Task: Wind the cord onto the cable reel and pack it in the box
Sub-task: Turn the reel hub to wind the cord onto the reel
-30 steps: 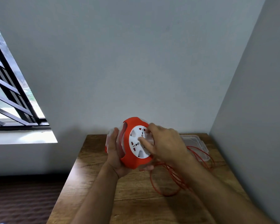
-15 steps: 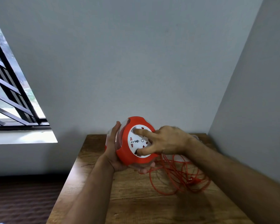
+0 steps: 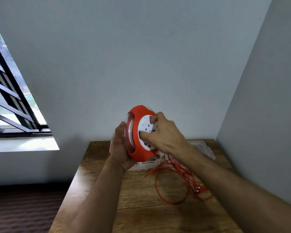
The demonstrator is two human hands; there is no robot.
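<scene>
Two bare hands hold the cable reel [image 3: 138,140] up above the far part of the wooden desk [image 3: 141,216], and both grips are closed on it. The left hand [image 3: 120,148] cups the reel from behind and below, palm against its back and thumb lying along the rim, so the red housing stands nearly upright with its white socket face [image 3: 145,132] turned toward the right. The right hand [image 3: 165,133] presses on that white face, its fingers [image 3: 154,119] curled over the upper part of the disc and the thumb against the lower part; motion blur hides exactly what the fingertips catch. Through the slot in the housing some turns of red cord show on the drum. From under the reel the loose red cord [image 3: 171,187] falls to the desk and lies there in slack, tangled loops to the right of the left forearm and partly beneath the right one, with its plug [image 3: 198,189] near the right-hand edge of the heap. Behind the right wrist, close to the corner of the walls, a clear plastic box [image 3: 203,148] sits on the desk, apart from the reel. A white carton [image 3: 144,164] lies on the desk just below the reel. At left a barred window [image 3: 12,105] lets in daylight.
</scene>
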